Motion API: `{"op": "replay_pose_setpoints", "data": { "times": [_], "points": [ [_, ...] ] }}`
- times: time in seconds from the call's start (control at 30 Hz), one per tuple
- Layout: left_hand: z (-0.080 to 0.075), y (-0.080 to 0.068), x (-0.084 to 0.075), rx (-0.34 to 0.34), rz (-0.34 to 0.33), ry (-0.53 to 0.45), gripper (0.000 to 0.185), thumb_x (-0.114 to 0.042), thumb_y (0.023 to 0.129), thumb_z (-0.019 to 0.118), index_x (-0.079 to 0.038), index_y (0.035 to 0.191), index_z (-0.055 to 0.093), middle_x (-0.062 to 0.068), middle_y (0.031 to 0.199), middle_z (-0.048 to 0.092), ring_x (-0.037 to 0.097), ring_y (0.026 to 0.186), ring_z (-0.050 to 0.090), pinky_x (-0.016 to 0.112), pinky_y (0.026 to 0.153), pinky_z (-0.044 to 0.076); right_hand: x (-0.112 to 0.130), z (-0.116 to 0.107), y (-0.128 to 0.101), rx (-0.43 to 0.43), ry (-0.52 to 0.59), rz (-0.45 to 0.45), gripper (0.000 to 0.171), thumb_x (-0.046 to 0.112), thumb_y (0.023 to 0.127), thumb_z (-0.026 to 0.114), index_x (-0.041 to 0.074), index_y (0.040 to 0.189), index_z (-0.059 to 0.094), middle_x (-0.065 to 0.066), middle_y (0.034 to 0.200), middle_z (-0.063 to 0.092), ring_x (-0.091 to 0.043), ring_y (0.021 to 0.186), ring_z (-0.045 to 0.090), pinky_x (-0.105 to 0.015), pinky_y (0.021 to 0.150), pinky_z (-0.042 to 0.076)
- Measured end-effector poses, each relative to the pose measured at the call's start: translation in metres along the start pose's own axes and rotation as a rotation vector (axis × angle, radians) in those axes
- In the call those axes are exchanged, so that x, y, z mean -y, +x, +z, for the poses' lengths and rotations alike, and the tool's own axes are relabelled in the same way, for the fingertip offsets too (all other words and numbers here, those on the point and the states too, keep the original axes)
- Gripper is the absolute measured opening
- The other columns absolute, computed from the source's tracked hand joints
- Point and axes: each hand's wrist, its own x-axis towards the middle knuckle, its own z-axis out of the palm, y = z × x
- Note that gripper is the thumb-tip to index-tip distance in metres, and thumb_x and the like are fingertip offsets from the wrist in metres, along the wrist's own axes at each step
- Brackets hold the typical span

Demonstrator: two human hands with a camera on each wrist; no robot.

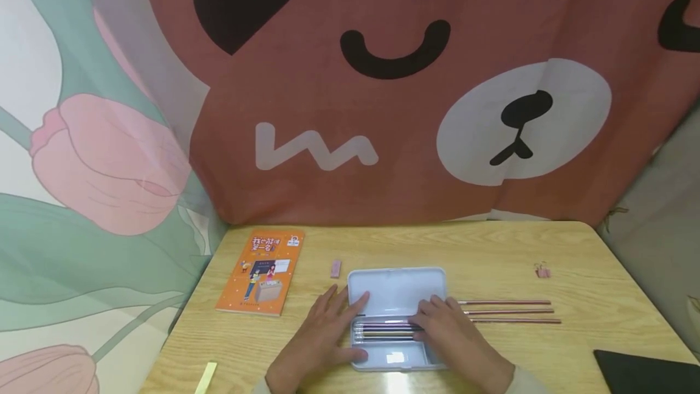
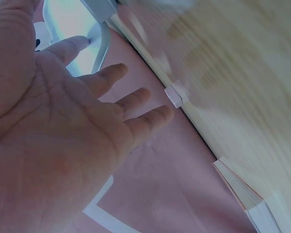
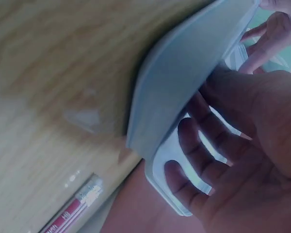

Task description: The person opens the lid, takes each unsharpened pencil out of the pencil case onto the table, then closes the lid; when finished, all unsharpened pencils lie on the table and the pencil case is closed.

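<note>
A light-blue pencil case [image 1: 396, 357] lies on the table with its lid [image 1: 396, 290] raised at the back. Several pencils [image 1: 383, 332] lie side by side in its tray. My left hand [image 1: 322, 336] is at the case's left side, fingers spread; its thumb rests over the near-left corner and its index finger is at the lid's edge. My right hand [image 1: 451, 333] reaches into the right part of the case. Its thumb and index finger pinch around the pencils' right ends, partly hidden under the hand. In the right wrist view, the other fingers [image 3: 199, 150] bend toward the lid.
Three reddish pencils [image 1: 514, 312] lie on the table to the right of the case. Behind it are a pink eraser [image 1: 335, 269] and pink binder clip [image 1: 542, 271]. An orange book [image 1: 262, 272] lies left. Nearer are a yellow strip [image 1: 206, 377] and a black flat object [image 1: 645, 373].
</note>
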Motion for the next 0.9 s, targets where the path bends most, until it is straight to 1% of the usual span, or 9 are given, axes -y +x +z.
{"op": "replay_pose_setpoints", "data": {
  "times": [0.07, 0.13, 0.27, 0.4, 0.5, 0.63, 0.7, 0.77, 0.9],
  "points": [
    [0.0, 0.0, 0.0, 0.0, 0.002, 0.004, 0.101, -0.058, 0.09, 0.084, -0.035, 0.175, 0.033, 0.012, 0.181, 0.031, 0.05, 0.166, 0.024, 0.07, 0.133, 0.026, 0.001, 0.002, 0.0, -0.009, -0.044, -0.013, 0.018, 0.03, 0.091, 0.089, 0.024, 0.107, 0.083, 0.012, 0.096, 0.066, -0.011, 0.087, 0.052, -0.028, 0.072, 0.041],
    [-0.001, 0.001, -0.001, -0.001, 0.006, 0.008, 0.101, -0.058, 0.09, 0.084, -0.035, 0.175, 0.034, 0.013, 0.181, 0.032, 0.05, 0.166, 0.025, 0.07, 0.133, 0.027, 0.001, 0.004, -0.001, -0.034, -0.058, -0.02, 0.017, 0.03, 0.091, 0.089, 0.024, 0.104, 0.08, 0.013, 0.095, 0.063, -0.011, 0.087, 0.052, -0.027, 0.072, 0.039],
    [-0.002, 0.001, -0.002, -0.007, 0.01, 0.008, 0.101, -0.059, 0.09, 0.084, -0.034, 0.175, 0.035, 0.012, 0.181, 0.032, 0.05, 0.165, 0.025, 0.071, 0.132, 0.027, 0.001, 0.006, -0.001, -0.064, -0.042, -0.01, 0.018, 0.028, 0.091, 0.089, 0.025, 0.096, 0.073, 0.015, 0.092, 0.057, -0.01, 0.087, 0.05, -0.025, 0.072, 0.037],
    [-0.003, 0.001, -0.003, -0.005, 0.004, 0.007, 0.101, -0.058, 0.09, 0.084, -0.034, 0.175, 0.035, 0.013, 0.181, 0.032, 0.051, 0.165, 0.025, 0.07, 0.132, 0.027, 0.001, 0.008, -0.001, -0.061, 0.003, 0.007, 0.019, 0.024, 0.091, 0.089, 0.026, 0.092, 0.07, 0.018, 0.089, 0.057, -0.007, 0.086, 0.048, -0.025, 0.072, 0.037],
    [-0.003, 0.001, -0.003, -0.002, 0.004, 0.013, 0.101, -0.058, 0.09, 0.084, -0.034, 0.175, 0.034, 0.014, 0.18, 0.032, 0.051, 0.165, 0.026, 0.071, 0.132, 0.027, -0.002, 0.008, -0.004, -0.121, 0.089, -0.006, 0.02, 0.02, 0.09, 0.09, 0.028, 0.093, 0.072, 0.021, 0.089, 0.06, -0.003, 0.086, 0.051, -0.024, 0.073, 0.039],
    [-0.002, 0.001, -0.001, -0.004, 0.011, 0.024, 0.102, -0.059, 0.09, 0.084, -0.034, 0.175, 0.034, 0.013, 0.181, 0.032, 0.052, 0.165, 0.026, 0.071, 0.132, 0.027, -0.009, -0.001, -0.007, -0.205, 0.312, -0.043, 0.02, 0.012, 0.092, 0.087, 0.025, 0.098, 0.074, 0.02, 0.094, 0.066, 0.001, 0.089, 0.058, -0.023, 0.076, 0.053],
    [-0.001, 0.002, -0.001, -0.002, 0.01, 0.026, 0.102, -0.058, 0.09, 0.084, -0.034, 0.175, 0.033, 0.013, 0.181, 0.032, 0.052, 0.165, 0.025, 0.071, 0.132, 0.027, -0.015, -0.008, -0.009, -0.208, 0.406, -0.046, 0.019, 0.008, 0.094, 0.084, 0.023, 0.101, 0.074, 0.018, 0.097, 0.069, 0.002, 0.09, 0.06, -0.023, 0.075, 0.057],
    [-0.001, 0.002, 0.0, -0.002, 0.01, 0.023, 0.103, -0.058, 0.09, 0.084, -0.034, 0.175, 0.032, 0.013, 0.181, 0.032, 0.052, 0.165, 0.025, 0.072, 0.131, 0.027, -0.021, -0.016, -0.012, -0.216, 0.439, -0.028, 0.019, 0.007, 0.095, 0.083, 0.023, 0.102, 0.074, 0.018, 0.099, 0.07, 0.003, 0.091, 0.06, -0.021, 0.075, 0.059],
    [0.0, 0.001, 0.0, 0.002, 0.009, 0.021, 0.103, -0.058, 0.09, 0.085, -0.035, 0.175, 0.032, 0.014, 0.18, 0.033, 0.052, 0.165, 0.025, 0.072, 0.131, 0.027, -0.038, -0.029, -0.026, -0.259, 0.434, 0.012, 0.025, 0.005, 0.094, 0.083, 0.026, 0.104, 0.075, 0.018, 0.101, 0.073, 0.004, 0.092, 0.061, -0.02, 0.075, 0.059]
  ]
}}
